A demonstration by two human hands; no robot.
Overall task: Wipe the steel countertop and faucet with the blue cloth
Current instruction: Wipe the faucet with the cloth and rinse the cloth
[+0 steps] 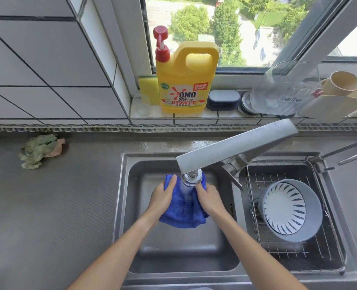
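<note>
Gleaming under a sunny window, the steel countertop [54, 206] held a crumpled green rag [40, 150]; over the sink [127, 206], beneath the faucet [234, 146], left hand [163, 196] and right hand [209, 196] clenched the blue cloth [183, 208].

Cloth [183, 208] in left sink basin [173, 258], under faucet [234, 145]; wire rack [294, 258] w/ bowl [290, 210] in basin to the right; detergent jug [186, 80] behind, on sill [194, 116].

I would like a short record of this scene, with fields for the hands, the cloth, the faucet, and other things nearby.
left hand: grips blue cloth
right hand: grips blue cloth
blue cloth: held over left sink basin, under running water
faucet: spout above cloth
countertop: crumpled green rag on it
right basin: wire rack with grey bowl
windowsill: yellow detergent bottle
</note>
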